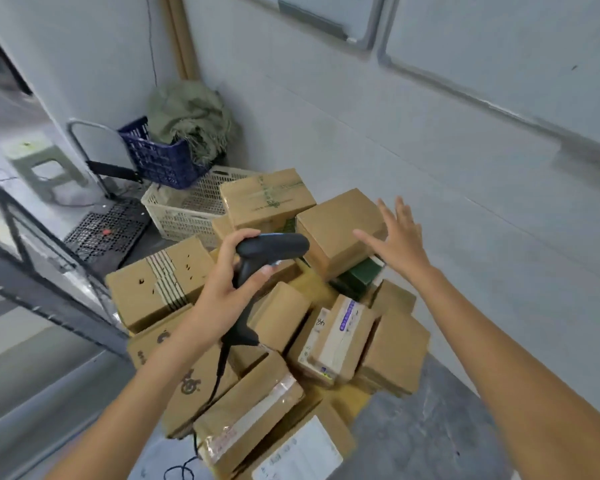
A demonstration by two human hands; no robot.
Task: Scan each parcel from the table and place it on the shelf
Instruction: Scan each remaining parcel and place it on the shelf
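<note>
most of the pile still waiting

nearest us, cardboard parcels [257, 407] lie heaped on the surface, so we judge plenty is left to scan; no shelf is in view. above them our left hand [234, 282] grips the black barcode scanner [267, 258]. farther out, our right hand [397, 237] hovers with fingers spread, just over a plain brown box [336, 230] atop the heap.

- A blue plastic basket [160, 157] rests on a white crate [187, 209].
- Green cloth [187, 116] lies in the corner.
- A pale stool [39, 161] stands at left.
</note>
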